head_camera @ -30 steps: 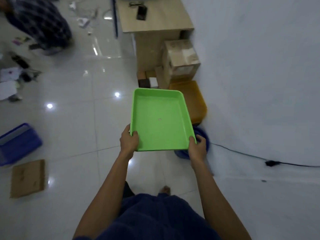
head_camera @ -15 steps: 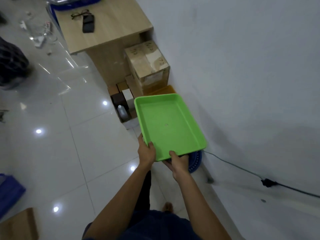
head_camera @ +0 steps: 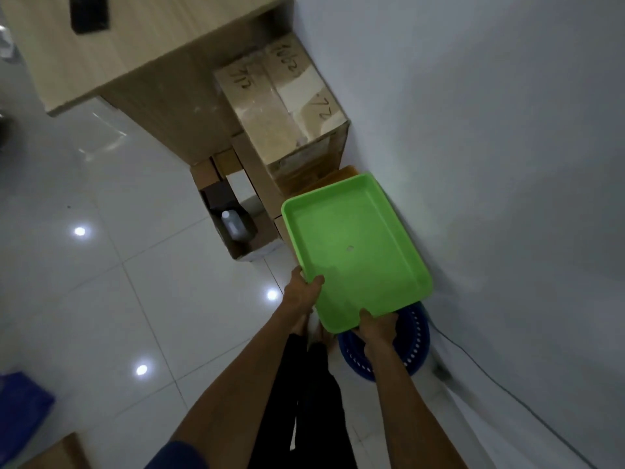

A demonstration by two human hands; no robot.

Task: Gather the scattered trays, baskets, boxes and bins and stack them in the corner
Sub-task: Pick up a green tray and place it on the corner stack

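I hold an empty green tray (head_camera: 351, 248) by its near edge, low beside the white wall. My left hand (head_camera: 302, 292) grips its near-left corner and my right hand (head_camera: 375, 324) grips its near edge. The tray covers most of an orange tray (head_camera: 345, 173), of which only a far corner shows. A round blue perforated basket (head_camera: 414, 343) stands on the floor under the tray's near end and my right hand. A taped cardboard box (head_camera: 287, 110) stands just beyond, against the wall.
A wooden desk (head_camera: 135, 49) stands at the far left of the box, with small open cartons and a bottle (head_camera: 233, 225) at its foot. A blue bin (head_camera: 20, 414) and flat cardboard (head_camera: 57, 455) lie at lower left. A black cable (head_camera: 500, 384) runs along the wall.
I have stepped closer to the wall and lowered the green tray over the orange tray. Both hands keep their grip; the view has tilted downward.
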